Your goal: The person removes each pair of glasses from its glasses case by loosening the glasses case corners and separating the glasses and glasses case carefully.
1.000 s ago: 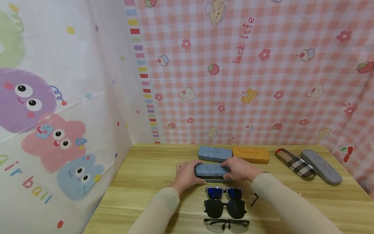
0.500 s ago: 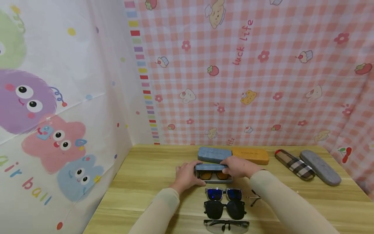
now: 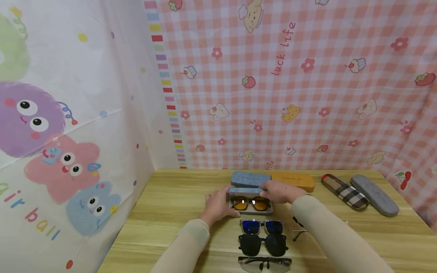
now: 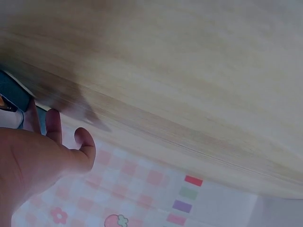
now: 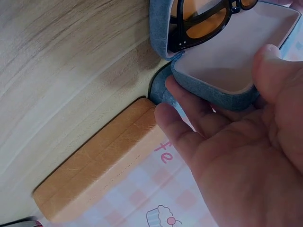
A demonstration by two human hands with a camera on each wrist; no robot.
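Note:
A blue glasses case (image 3: pixel 252 213) lies with its lid (image 3: pixel 245 190) raised, showing a pale lining. Inside are dark-framed glasses with orange lenses (image 3: pixel 261 206). My left hand (image 3: pixel 217 204) holds the case at its left end, thumb at the front corner; in the left wrist view only a bit of the case shows past the fingers. At the right end my right hand (image 3: pixel 280 192) pinches the lid. The right wrist view shows the thumb on the inner lining (image 5: pixel 218 66) and the other fingers behind the lid.
Behind stand a second blue case (image 3: pixel 250 178) and an orange case (image 3: pixel 293 181). To the right lie a plaid case (image 3: pixel 345 192) and a grey case (image 3: pixel 374 194). In front are blue-lensed glasses (image 3: pixel 251 226), black sunglasses (image 3: pixel 250 244) and half-rim glasses (image 3: pixel 264 261). Thin-armed glasses (image 3: pixel 298 235) sit partly under the right sleeve.
The case was closed a second ago; my right hand has swung its lid up and back, uncovering the orange-lensed glasses. My left hand has stayed at the left end.

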